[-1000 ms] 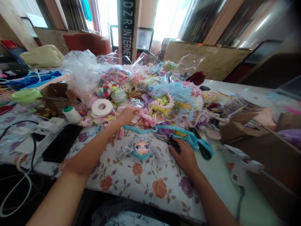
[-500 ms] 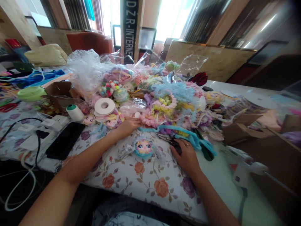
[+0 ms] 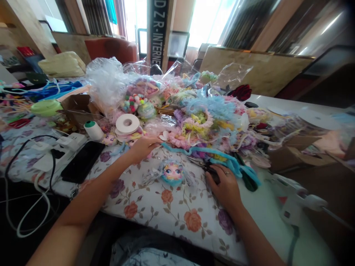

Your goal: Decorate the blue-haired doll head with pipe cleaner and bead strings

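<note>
My left hand [image 3: 145, 148] is closed, its fingertips pinched at the end of a light blue fuzzy strip [image 3: 180, 149]. The strip runs right across the table and bunches up behind my right hand [image 3: 225, 181]. That hand is wrapped around the dark handles of a pair of scissors [image 3: 197, 161], whose metal blades point left, just below the strip. Between my hands, nearer to me, lies a doll-face ornament [image 3: 172, 172] with big blue eyes and a blue frilly edge. Sheer pale bows stick out from both its sides.
A colourful heap of lace trims and plastic bags [image 3: 205, 107] fills the back. On the left are a white ribbon spool [image 3: 127, 123], a thread cone [image 3: 93, 130], a phone [image 3: 83, 162] and a power strip [image 3: 52, 159]. A glue gun [image 3: 296, 197] and a cardboard box [image 3: 288, 157] stand right.
My left hand has moved a little to the left, drawing the strip's end with it. The right hand keeps hold of the scissors in about the same place. The view has shifted slightly.
</note>
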{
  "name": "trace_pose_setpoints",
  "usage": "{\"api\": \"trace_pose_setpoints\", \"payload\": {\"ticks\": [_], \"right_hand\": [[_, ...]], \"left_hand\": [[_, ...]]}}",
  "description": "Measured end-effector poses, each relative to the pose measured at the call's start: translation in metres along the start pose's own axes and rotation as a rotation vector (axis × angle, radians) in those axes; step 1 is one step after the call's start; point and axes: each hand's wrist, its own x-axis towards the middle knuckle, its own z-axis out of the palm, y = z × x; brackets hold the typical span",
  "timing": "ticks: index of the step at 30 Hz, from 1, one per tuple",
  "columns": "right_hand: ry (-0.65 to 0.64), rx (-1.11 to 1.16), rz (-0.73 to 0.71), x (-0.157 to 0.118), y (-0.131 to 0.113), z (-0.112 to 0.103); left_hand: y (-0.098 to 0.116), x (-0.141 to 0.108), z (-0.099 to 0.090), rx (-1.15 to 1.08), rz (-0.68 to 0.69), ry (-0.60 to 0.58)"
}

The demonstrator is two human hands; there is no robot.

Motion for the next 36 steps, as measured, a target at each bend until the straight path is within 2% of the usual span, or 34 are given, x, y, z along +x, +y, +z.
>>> {"api": "trace_pose_setpoints", "payload": {"ticks": [2, 6, 10, 17, 23, 25, 28, 30, 33, 36], "right_hand": [[0.038, 0.017, -0.006, 0.001, -0.003, -0.001], [0.072, 0.065, -0.011, 0.001, -0.006, -0.003], [0.047, 0.09, -0.003, 0.0, -0.005, -0.004], [0.075, 0.13, 0.039, -0.001, 0.002, -0.001], [0.072, 0.134, 0.031, -0.001, 0.003, 0.0], [0.075, 0.137, 0.032, -0.001, 0.003, 0.0], [0.074, 0.142, 0.039, -0.002, 0.003, 0.0], [0.061, 0.139, 0.041, -0.002, 0.004, 0.001], [0.027, 0.106, 0.036, -0.001, 0.004, 0.001], [-0.013, 0.022, 0.028, -0.001, 0.004, 0.0]], "left_hand": [[0.003, -0.017, -0.004, -0.001, -0.056, 0.015], [0.007, -0.037, 0.009, 0.1, -0.09, -0.123], [0.012, -0.028, 0.025, 0.149, -0.099, -0.188], [0.008, -0.012, 0.032, 0.153, -0.174, -0.222], [0.014, -0.016, 0.03, 0.147, -0.156, -0.188], [0.018, -0.023, 0.027, 0.137, -0.139, -0.133], [0.021, -0.04, 0.022, -0.021, -0.16, 0.033], [0.024, -0.053, 0.019, -0.205, -0.248, 0.104], [0.033, -0.071, 0.018, -0.414, -0.417, 0.067], [0.049, -0.085, 0.022, -0.428, -0.488, 0.011]]}}
